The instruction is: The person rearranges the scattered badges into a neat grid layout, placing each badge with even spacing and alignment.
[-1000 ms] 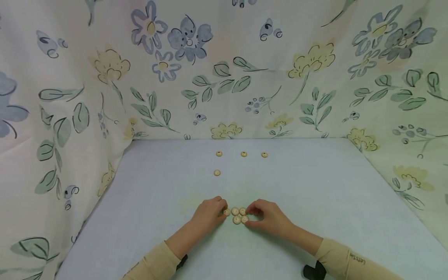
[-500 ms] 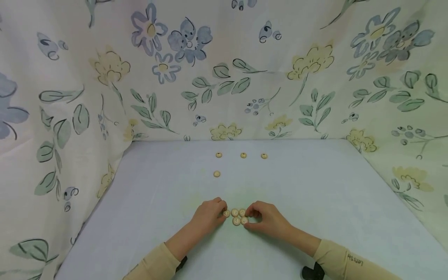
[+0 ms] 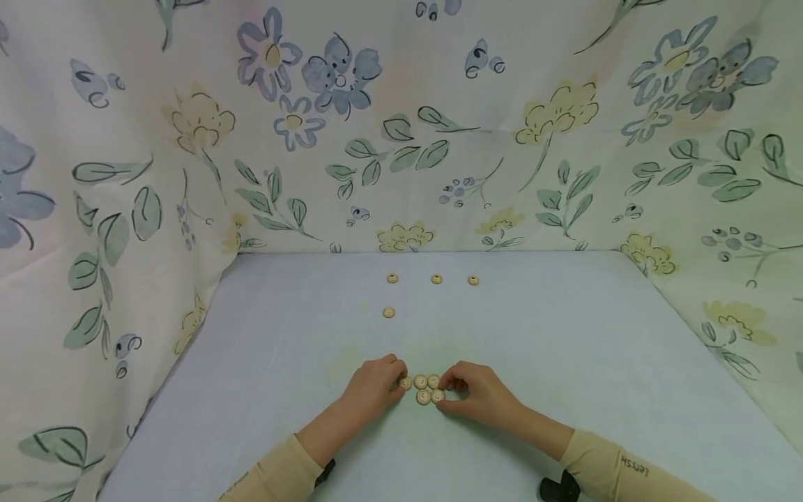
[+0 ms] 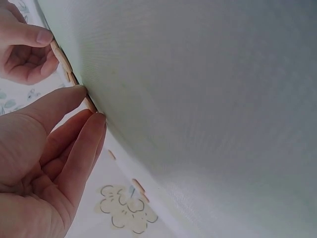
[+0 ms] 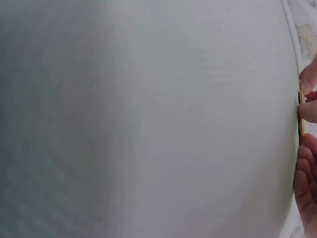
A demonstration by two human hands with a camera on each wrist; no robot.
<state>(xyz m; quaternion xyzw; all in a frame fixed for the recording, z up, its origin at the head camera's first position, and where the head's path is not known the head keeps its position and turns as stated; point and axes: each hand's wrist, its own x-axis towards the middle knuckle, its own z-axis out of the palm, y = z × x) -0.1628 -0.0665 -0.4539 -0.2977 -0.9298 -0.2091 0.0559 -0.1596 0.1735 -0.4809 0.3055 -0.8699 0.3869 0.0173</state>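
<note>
In the head view my left hand [image 3: 375, 382] pinches a round tan button [image 3: 406, 383] between thumb and fingertips. Just right of it lies a tight block of several like buttons [image 3: 421, 381], in two short rows, a small gap away. My right hand [image 3: 479, 390] grips the block's right side, index fingertip at the upper right button [image 3: 433, 381] and thumb at the lower right button [image 3: 438, 396]. The left wrist view shows the left hand [image 4: 54, 158] holding its button [image 4: 90, 104] edge-on, low at the table surface. In the right wrist view, fingers [image 5: 308, 111] show only at the right edge.
Farther back on the white table [image 3: 301, 314] lie more loose buttons: one [image 3: 389, 312] behind the hands, and three in a row, left [image 3: 392, 278], middle [image 3: 436, 279] and right [image 3: 473, 280]. A floral cloth [image 3: 439, 153] hangs behind and at both sides.
The head view has shifted slightly. Both hands keep their grip, and the buttons stay in almost the same places.
</note>
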